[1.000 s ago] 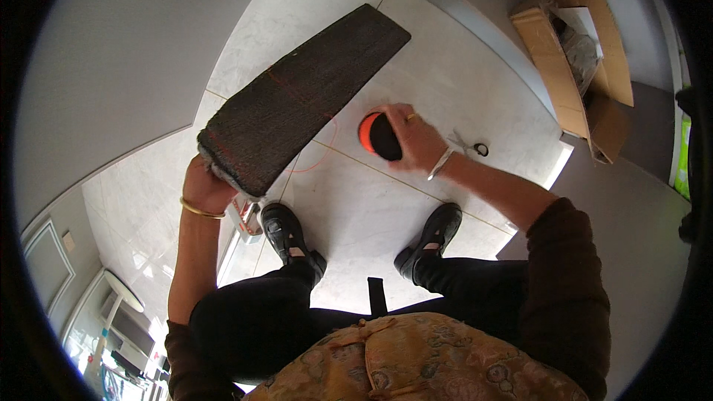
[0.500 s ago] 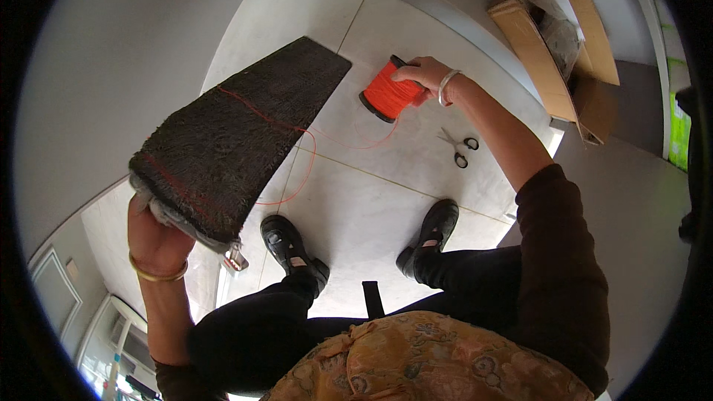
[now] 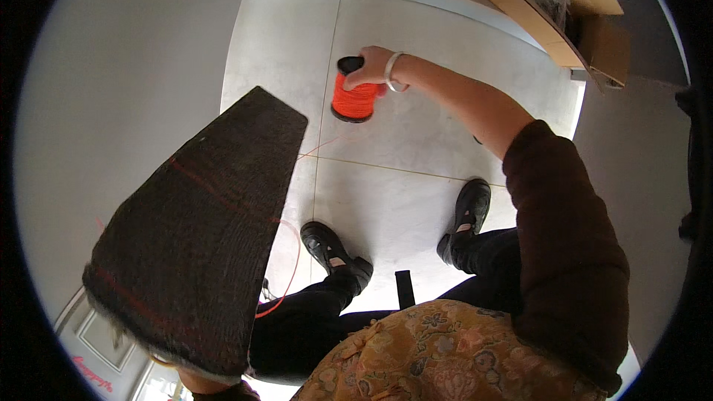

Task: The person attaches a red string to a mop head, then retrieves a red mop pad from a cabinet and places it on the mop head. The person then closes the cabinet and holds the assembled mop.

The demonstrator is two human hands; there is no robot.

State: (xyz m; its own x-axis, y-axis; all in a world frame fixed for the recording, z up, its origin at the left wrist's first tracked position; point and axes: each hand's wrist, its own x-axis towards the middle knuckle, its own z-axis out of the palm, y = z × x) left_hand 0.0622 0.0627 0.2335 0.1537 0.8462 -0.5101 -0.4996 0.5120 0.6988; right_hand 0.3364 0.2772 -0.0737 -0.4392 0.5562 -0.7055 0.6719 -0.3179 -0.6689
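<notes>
a spool of orange thread (image 3: 358, 96) is held up in the upper middle of the frame, above the pale tiled floor (image 3: 416, 148), by the right hand (image 3: 373, 67); the fingers are curled over the spool's dark top end and closed on it, and a pale bangle is worn at the wrist just beside it. the right arm, in a dark maroon sleeve (image 3: 568, 252), is stretched from the lower right of the frame up toward the spool

a long dark woven panel (image 3: 197, 241) is raised in the left half of the frame, narrow at its upper end near the centre and wide and fuzzy-edged at the lower left. thin orange thread (image 3: 293, 252) is seen crossing its face and looping off its right edge, with a fine strand running up toward the spool. the left hand is hidden beneath the panel's lower end, so its fingers cannot be told

two black shoes (image 3: 334, 249) are planted on the tiles at lower centre, well apart. a cardboard box (image 3: 549, 11) is seen at the upper right of the frame
</notes>
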